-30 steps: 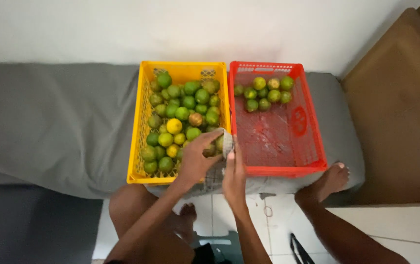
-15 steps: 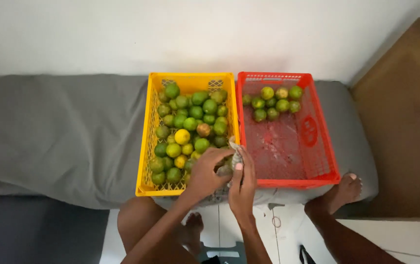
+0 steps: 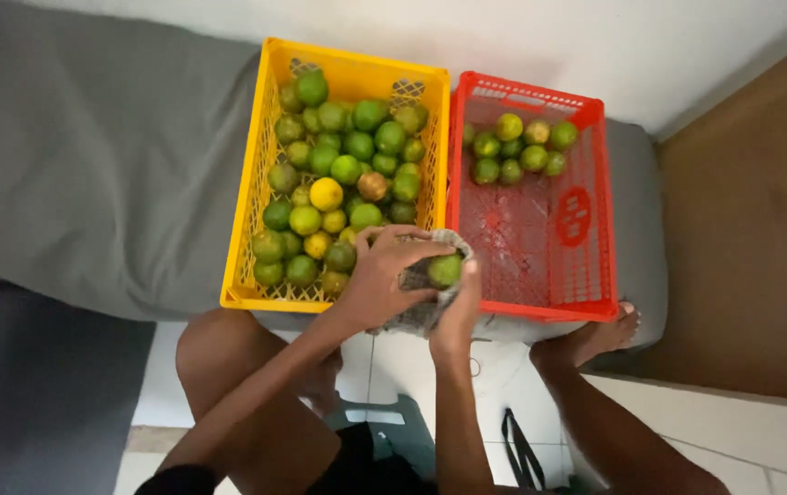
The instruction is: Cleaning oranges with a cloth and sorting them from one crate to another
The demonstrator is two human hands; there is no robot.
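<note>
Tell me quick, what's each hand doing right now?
Left hand: closed on the grey cloth, fingers curled over it.
Right hand: holding the green lime in the cloth.

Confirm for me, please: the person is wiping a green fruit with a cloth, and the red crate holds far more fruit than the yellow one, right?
Not quite. In the head view the yellow crate holds far more fruit; the red crate has only a few. The hands do hold a green fruit in a cloth.

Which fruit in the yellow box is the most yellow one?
The bright yellow fruit near the middle of the yellow crate. Its neighbours are green or only yellowish-green; this one is fully yellow and bigger than the pale ones beside it.
</note>
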